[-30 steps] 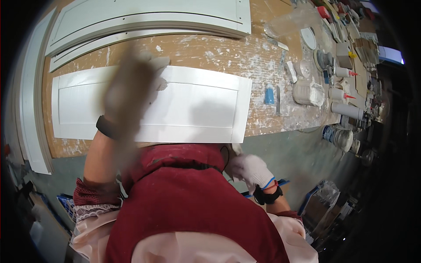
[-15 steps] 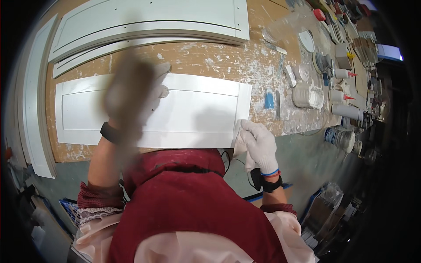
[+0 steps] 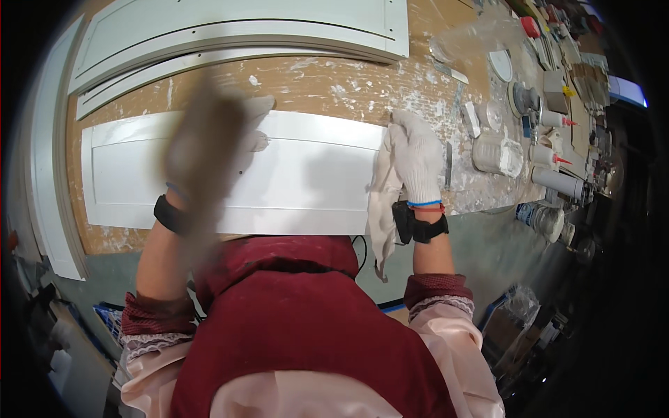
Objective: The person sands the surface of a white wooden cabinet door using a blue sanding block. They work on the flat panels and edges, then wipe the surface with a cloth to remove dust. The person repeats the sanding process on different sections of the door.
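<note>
A long white framed panel (image 3: 306, 174) lies flat across the workbench in front of me. My left hand (image 3: 255, 115), in a pale glove, lies on its left half with thumb and fingers apart. A blurred brown shape close to the camera hides most of that hand. At the panel's right end, my gloved right hand (image 3: 421, 157) is closed on a beige cloth (image 3: 383, 198). The cloth drapes along the right edge and hangs below the front edge.
Stacked white panels (image 3: 230, 24) lie at the back, and tall white panels (image 3: 52, 153) line the left. Paint-spattered bench (image 3: 355, 87) shows between. On the right are a clear jug (image 3: 481, 40), a square plastic tub (image 3: 497, 155), a sander (image 3: 521, 97) and glue bottles (image 3: 547, 155).
My right hand has moved away from me along the panel's right edge, bringing the cloth up along it. My left hand stays nearly in place; the view has shifted slightly.
</note>
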A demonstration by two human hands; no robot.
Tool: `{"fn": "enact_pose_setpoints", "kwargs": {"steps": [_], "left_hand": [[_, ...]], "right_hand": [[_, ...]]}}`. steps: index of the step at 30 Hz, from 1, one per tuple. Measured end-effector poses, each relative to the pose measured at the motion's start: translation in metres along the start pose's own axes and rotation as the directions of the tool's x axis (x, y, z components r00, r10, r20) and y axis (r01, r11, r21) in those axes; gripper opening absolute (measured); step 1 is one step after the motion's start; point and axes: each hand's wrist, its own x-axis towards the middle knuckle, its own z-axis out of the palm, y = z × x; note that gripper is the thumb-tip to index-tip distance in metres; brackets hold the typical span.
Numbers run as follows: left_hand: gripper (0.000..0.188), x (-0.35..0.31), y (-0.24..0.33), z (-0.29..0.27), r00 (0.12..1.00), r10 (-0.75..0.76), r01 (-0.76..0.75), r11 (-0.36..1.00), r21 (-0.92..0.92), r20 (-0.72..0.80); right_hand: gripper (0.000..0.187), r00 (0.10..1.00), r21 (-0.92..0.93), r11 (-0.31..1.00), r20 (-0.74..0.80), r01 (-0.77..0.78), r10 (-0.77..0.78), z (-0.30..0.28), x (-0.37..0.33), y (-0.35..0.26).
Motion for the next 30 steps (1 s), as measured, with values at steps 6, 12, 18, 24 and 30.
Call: {"fn": "enact_pose_setpoints", "kwargs": {"steps": [6,12,18,24,30], "left_hand": [[0.04,-0.003,0.005,-0.004,1.0,0.005,-0.004,0.998,0.06,-0.006],[0.049,0.008,0.022,-0.014,0.997,0.014,-0.027,0.986,0.163,0.077],[0.047,0.011,0.034,-0.015,0.994,-0.016,-0.02,0.946,0.325,0.107],[0.048,0.014,0.037,-0.016,0.937,-0.266,0.231,0.958,0.172,0.227],[0.031,-0.006,-0.004,0.01,0.965,-0.237,0.262,0.914,-0.311,0.115]], "right_hand": [[0.024,0.992,-0.04,0.997,0.105,-0.064,0.068,-0.004,-0.051,-0.005],[0.021,0.984,-0.14,0.99,0.171,-0.024,0.048,-0.002,-0.029,-0.022],[0.018,0.988,-0.027,0.997,0.135,-0.077,0.08,0.004,-0.002,-0.021],[0.021,0.974,-0.123,0.982,0.158,-0.144,0.163,0.002,0.02,-0.03],[0.02,0.977,-0.057,0.985,0.133,-0.163,0.169,0.01,0.002,-0.048]]}}
